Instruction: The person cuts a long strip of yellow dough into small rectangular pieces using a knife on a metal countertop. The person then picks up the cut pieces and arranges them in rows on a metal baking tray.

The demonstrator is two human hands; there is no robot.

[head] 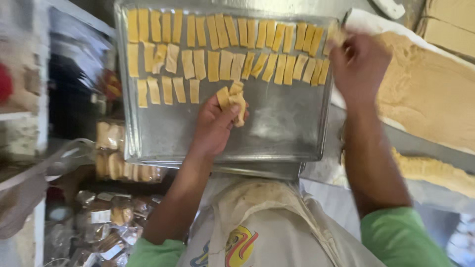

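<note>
A metal baking tray (pixel 287 128) lies in front of me with several yellow dough strips (pixel 213 64) laid out in rows across its far half. My left hand (pixel 213 126) rests over the tray's middle and grips a few dough strips (pixel 233 99). My right hand (pixel 358 66) is raised at the tray's right far corner, its fingers closed on a pale piece of dough (pixel 336 33). The picture is blurred by motion.
A large slab of tan dough (pixel 430 89) lies on a white sheet to the right. Left of the tray stand shelves with bagged baked goods (pixel 118 163) and wrapped packets (pixel 104 222). My white apron (pixel 267 227) fills the near foreground.
</note>
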